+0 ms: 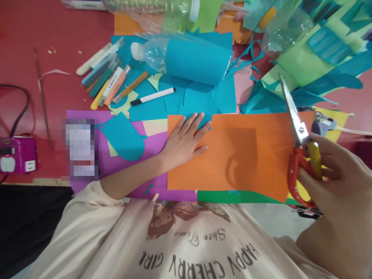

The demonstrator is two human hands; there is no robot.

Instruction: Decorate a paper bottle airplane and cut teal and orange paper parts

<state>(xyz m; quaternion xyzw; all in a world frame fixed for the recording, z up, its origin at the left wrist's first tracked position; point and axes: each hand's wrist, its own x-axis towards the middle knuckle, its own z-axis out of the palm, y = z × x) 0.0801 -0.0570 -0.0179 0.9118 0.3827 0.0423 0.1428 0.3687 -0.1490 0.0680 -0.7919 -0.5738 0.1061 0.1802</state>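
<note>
My left hand [187, 137] lies flat, fingers spread, on the left part of an orange paper sheet [273, 155]. At the sheet's right end, my right hand [337, 170] grips a pair of scissors [299, 143] by the handles, one red and one yellow. The blades are together and point up and away from me. A shadow falls across the middle of the orange sheet. Just beyond my left fingers is blue paper [200, 97]. A rounded blue paper cutout [124, 139] rests on purple paper [157, 143] left of my left hand.
A clear bottle wrapped in blue paper [194, 58] lies at the back, near a white marker [152, 97] and several coloured markers [107, 77]. Paper scraps [314, 69] and another bottle [287, 33] crowd the back right. A phone [81, 149] and a purple box [19, 155] are at left.
</note>
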